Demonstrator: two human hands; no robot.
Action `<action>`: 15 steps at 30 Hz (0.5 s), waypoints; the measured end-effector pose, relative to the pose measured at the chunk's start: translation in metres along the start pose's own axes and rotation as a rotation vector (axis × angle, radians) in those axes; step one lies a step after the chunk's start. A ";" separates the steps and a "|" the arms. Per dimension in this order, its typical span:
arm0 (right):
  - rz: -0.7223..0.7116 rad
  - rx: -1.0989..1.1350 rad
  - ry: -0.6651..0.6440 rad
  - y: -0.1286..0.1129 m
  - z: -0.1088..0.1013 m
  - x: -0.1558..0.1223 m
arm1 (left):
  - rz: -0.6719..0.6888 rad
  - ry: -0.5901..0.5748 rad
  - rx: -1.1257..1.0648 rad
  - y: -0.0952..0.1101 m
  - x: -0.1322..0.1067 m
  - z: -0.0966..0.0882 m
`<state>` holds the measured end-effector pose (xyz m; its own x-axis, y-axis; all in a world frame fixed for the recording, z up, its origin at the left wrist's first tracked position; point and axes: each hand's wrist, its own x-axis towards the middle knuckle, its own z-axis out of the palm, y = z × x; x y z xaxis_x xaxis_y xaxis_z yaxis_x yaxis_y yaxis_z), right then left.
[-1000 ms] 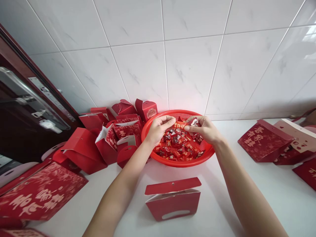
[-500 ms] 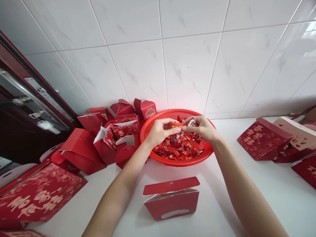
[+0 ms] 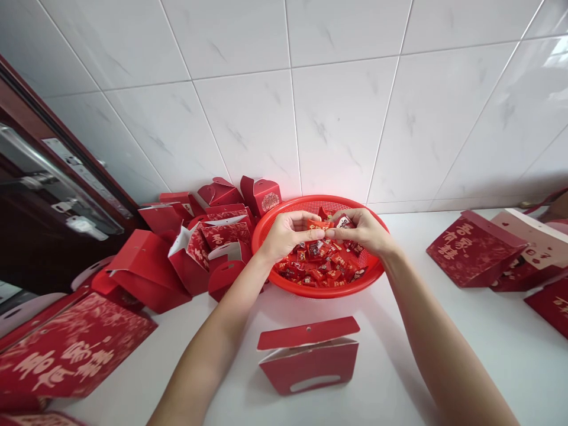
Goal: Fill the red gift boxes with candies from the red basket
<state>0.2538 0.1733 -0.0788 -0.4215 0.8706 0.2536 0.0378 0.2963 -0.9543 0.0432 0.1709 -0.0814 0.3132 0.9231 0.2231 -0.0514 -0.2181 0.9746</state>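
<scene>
Over a red plastic basket (image 3: 317, 292) of wrapped candies (image 3: 326, 267), my two hands meet, thumb tips close together. My left hand (image 3: 286, 236) is closed on a red-wrapped candy (image 3: 320, 225). A dark red candy with a white label (image 3: 344, 221) is pinched in my right hand (image 3: 364, 232), its far fingers partly hidden. Between my forearms a red paper gift box (image 3: 313, 364) stands on the white tabletop (image 3: 377, 367), its top flap partly raised.
Several red gift boxes (image 3: 148, 272) crowd the left side, with a larger patterned box (image 3: 75, 349) nearer me. More boxes (image 3: 474, 248) stand at the right. Behind the basket rises a tiled wall (image 3: 337, 124); a dark door frame (image 3: 66, 171) is at the left.
Almost nothing differs. Both hands stay over the basket with the candies in their fingers; the view has shifted very slightly.
</scene>
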 end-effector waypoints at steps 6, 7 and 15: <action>0.001 0.027 -0.013 0.003 -0.001 0.001 | -0.007 0.012 0.007 0.002 -0.001 0.001; 0.007 0.039 -0.008 0.004 -0.001 0.001 | -0.012 0.011 0.006 0.002 -0.002 0.001; -0.001 0.081 0.038 0.002 -0.001 0.001 | 0.004 0.016 -0.012 0.002 0.000 -0.001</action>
<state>0.2541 0.1747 -0.0809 -0.3871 0.8850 0.2588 -0.0370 0.2656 -0.9634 0.0425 0.1704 -0.0793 0.2977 0.9273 0.2268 -0.0643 -0.2176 0.9739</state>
